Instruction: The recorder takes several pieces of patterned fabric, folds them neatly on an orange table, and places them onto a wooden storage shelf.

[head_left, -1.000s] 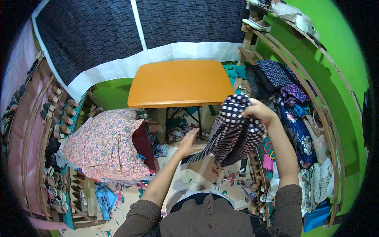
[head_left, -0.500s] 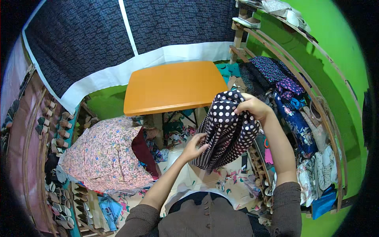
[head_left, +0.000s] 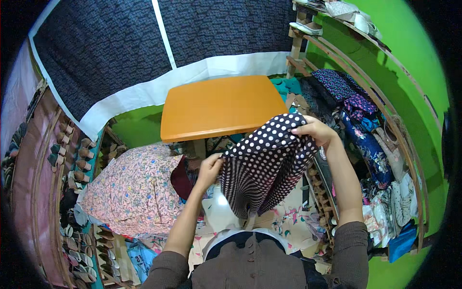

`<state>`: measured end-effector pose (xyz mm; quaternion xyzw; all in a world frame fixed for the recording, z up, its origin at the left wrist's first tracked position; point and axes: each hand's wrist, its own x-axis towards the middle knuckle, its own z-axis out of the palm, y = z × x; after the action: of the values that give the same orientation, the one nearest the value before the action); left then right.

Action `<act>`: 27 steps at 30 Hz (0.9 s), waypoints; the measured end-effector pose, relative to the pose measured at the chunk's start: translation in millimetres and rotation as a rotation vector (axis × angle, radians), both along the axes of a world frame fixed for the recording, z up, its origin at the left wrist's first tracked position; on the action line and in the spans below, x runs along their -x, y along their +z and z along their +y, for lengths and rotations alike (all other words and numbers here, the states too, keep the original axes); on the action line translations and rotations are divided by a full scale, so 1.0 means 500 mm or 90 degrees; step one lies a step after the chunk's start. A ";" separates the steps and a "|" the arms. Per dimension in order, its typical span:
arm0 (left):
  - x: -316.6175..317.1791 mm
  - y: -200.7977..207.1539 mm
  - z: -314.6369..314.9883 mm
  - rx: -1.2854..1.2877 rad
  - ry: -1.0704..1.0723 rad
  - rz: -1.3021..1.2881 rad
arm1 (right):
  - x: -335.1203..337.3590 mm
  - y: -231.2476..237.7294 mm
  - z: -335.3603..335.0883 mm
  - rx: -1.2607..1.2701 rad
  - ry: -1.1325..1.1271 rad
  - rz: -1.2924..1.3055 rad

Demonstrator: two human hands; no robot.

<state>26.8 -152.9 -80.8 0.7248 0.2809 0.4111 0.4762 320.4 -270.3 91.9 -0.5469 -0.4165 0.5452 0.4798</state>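
Note:
Between my two hands hangs a black cloth with white polka dots (head_left: 264, 159), its lower part narrowing into finer dots and stripes. My left hand (head_left: 210, 168) pinches its left edge. At the upper right corner my right hand (head_left: 315, 131) grips a bunched part of it, thumb on top. The cloth sags in folds toward my lap, in front of the orange table (head_left: 221, 106). Which kind of garment or piece it is, I cannot tell.
On the left lies a large bundle in pink floral cloth (head_left: 132, 190). Shoe racks (head_left: 72, 164) line the left side. Folded fabrics (head_left: 361, 139) fill the wooden shelf at the right. Fabric scraps (head_left: 288, 216) litter the tiled floor. A dark curtain (head_left: 101, 53) hangs behind the table.
My left hand has moved left and closed on the cloth's edge. The cloth is now spread wider between both hands. My right hand keeps its hold.

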 end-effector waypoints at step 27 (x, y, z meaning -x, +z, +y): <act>0.102 -0.001 0.030 -0.153 0.017 0.097 | 0.195 -0.020 0.139 -0.638 -0.196 -0.691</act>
<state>-24.3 -137.9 -81.2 0.8018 0.2745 0.3920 0.3579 222.9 -200.8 81.8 -0.5071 -0.7114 -0.1289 0.4692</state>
